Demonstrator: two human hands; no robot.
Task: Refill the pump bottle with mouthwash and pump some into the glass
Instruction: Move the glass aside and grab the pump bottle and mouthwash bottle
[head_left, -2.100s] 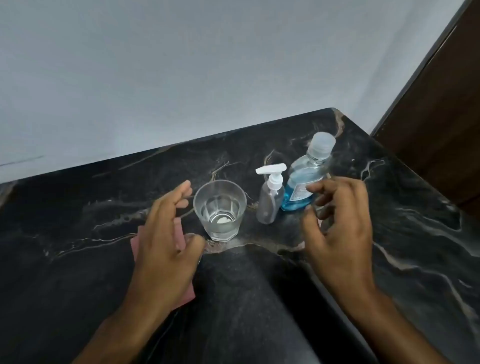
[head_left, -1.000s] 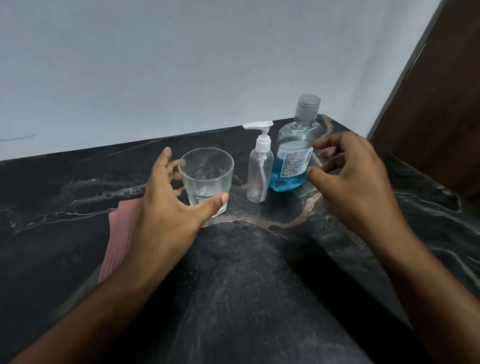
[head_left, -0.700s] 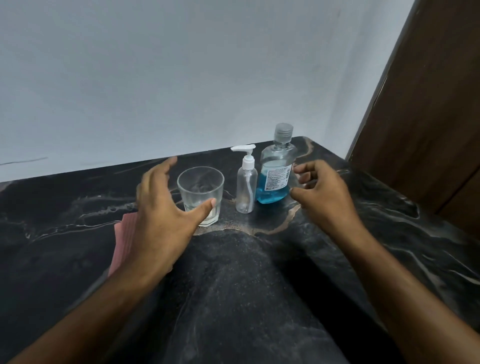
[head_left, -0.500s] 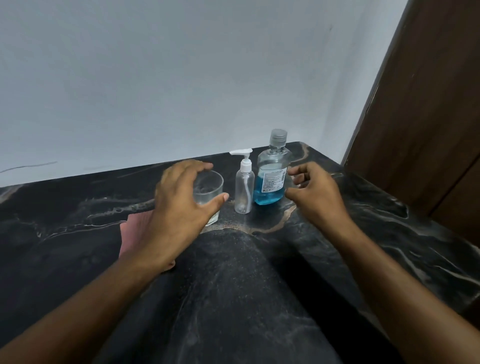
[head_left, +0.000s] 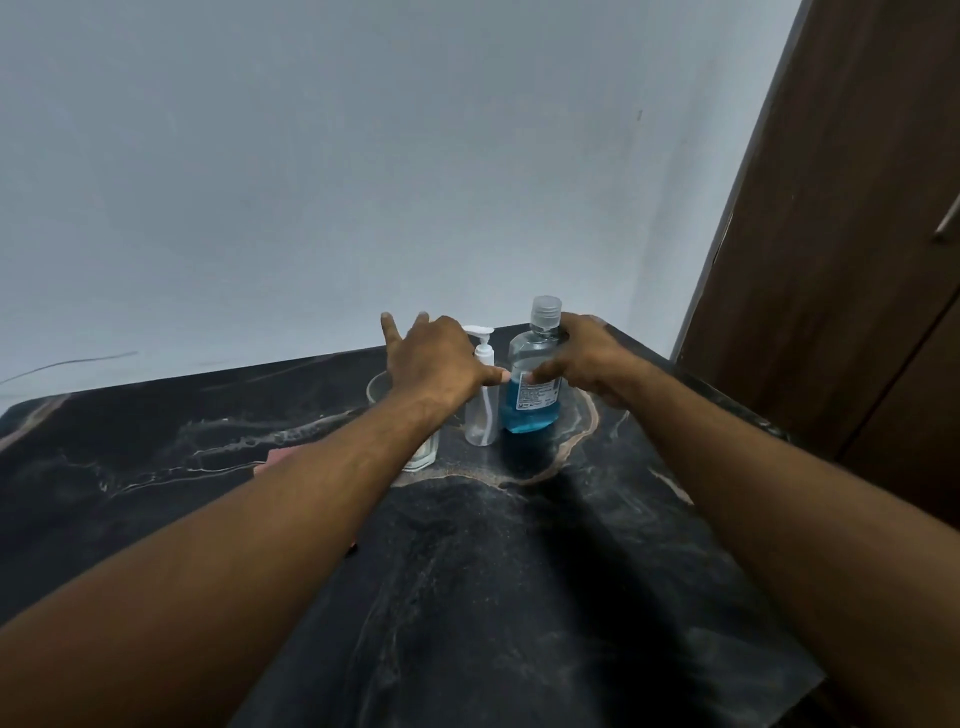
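The right hand (head_left: 587, 358) was wrapped around the mouthwash (head_left: 534, 374), thumb across the label in front and fingers curled behind its shoulder, just right of frame centre. The bottle stood upright on the counter (head_left: 519, 571), capped, with blue liquid filling only its lower part. Touching its left side stood the pump bottle (head_left: 480, 410), clear and seemingly empty, its white pump head on. The left hand (head_left: 436, 358) hovered open, fingers spread, its thumb reaching across the pump bottle's neck; whether it touched was unclear. Beneath that hand sat the glass (head_left: 415, 447), mostly hidden by the wrist. A pink cloth (head_left: 275, 456) peeked out left of the forearm.
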